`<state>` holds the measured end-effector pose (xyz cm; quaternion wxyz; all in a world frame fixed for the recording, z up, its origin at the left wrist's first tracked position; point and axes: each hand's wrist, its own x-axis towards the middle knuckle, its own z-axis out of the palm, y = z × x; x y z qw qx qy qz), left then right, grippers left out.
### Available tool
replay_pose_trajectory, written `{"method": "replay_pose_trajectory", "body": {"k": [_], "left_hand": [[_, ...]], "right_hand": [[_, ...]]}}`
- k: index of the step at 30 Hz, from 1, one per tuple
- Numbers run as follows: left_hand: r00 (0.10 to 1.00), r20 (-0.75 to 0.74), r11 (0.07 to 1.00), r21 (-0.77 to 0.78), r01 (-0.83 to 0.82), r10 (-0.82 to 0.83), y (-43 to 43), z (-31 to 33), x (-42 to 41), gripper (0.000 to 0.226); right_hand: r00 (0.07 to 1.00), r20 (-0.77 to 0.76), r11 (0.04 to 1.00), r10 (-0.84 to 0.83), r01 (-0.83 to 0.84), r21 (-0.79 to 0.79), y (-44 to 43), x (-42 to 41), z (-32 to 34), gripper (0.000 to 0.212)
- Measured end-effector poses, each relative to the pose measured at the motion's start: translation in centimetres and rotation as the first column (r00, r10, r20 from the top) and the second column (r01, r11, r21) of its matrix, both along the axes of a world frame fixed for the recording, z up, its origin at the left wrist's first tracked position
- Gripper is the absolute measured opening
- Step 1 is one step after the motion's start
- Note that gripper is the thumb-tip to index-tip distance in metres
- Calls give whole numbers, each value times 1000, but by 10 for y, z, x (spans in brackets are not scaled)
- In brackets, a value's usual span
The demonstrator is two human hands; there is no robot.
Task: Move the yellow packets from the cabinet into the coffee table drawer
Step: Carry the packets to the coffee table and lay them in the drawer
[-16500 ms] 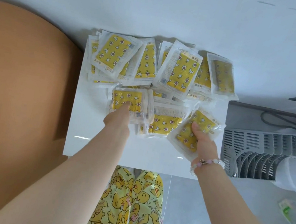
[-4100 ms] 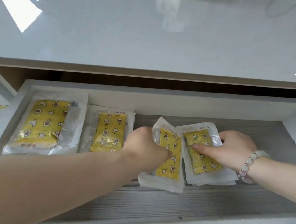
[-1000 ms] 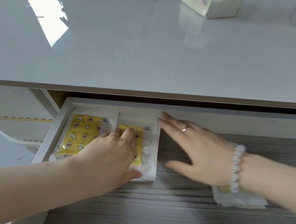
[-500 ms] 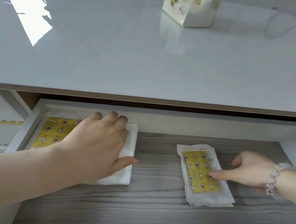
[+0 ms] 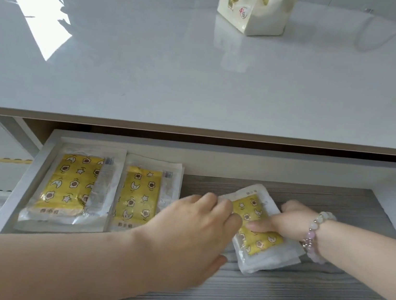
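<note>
Squaring: by my reading, both hands are straightening the tilted stack of yellow packets inside the open drawer.
Stack place: flat on the grey wood-grain drawer floor, about mid-width, under the front edge of the glossy white bench.
Key relation: the stack lies at 3 o'clock from the left hand and at 9 o'clock from the right hand, caught between them; both are on it, so neither is nearer.
Long axis: roughly 11 to 5 o'clock, skewed against its neighbours.
Left hand: bent fingers sit on the stack's 9 o'clock edge; whether they clasp it I cannot tell.
Right hand: wearing a bead bracelet, fingers laid out nearly straight across the top packet, pressing, not clasping.
Neighbours: the far-left stack and second stack lie side by side at 9 o'clock, long axes 12 to 6.
Open room: bare floor at 3 o'clock and at 6 o'clock; a narrow gap at 9 o'clock.
Beyond: a tissue pack stands on the bench at 12 o'clock.
</note>
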<state>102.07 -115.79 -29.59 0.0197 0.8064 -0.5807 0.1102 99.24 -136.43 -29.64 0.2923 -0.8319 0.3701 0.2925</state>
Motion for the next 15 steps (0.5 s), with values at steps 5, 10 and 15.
{"method": "replay_pose_trajectory", "body": {"k": [5,10,15], "left_hand": [[996,74,997,54,-59,55,-11,-4,-6,53],[978,193,955,267,-133,82,-8,-9,-6,41],[976,186,950,268,-161,113,-1,-4,-4,21]], "right_hand": [[994,112,999,5,-9,40,29,17,3,48],[978,195,986,-75,43,161,61,30,-5,62],[980,191,982,-51,14,186,68,33,-8,58]]}}
